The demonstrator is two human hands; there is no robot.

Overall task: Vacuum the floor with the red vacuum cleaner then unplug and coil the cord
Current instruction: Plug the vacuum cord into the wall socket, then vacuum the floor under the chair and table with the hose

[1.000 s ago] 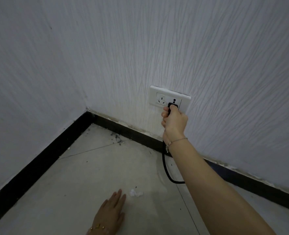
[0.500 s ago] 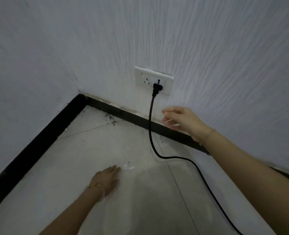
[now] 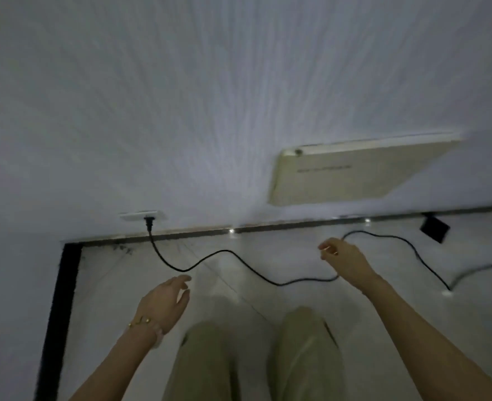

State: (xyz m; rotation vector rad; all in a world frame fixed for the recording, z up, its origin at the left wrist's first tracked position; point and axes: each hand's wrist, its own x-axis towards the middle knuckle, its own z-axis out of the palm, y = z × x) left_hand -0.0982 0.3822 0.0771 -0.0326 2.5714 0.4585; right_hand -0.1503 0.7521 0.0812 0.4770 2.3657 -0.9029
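A black plug [image 3: 149, 221] sits in the white wall socket [image 3: 140, 215] low on the wall. Its black cord [image 3: 224, 252] snakes right across the pale floor, passes behind my right hand [image 3: 343, 263] and runs off the right edge. My right hand hovers over the cord with fingers loosely bent, holding nothing that I can make out. My left hand [image 3: 164, 303], wearing a gold bracelet, hangs with relaxed fingers above the floor, holding nothing. The red vacuum cleaner is out of view.
A cream panel [image 3: 351, 175] is mounted on the textured wall at the right. A small black square object [image 3: 434, 230] lies by the black skirting [image 3: 62, 299]. My legs in beige trousers [image 3: 305, 357] stand at the bottom centre. Dust sits in the floor corner.
My right hand let go of the plug, which stays in the socket, and drew back to the right. My left hand lifted off the floor. The view rose and pulled away from the wall.
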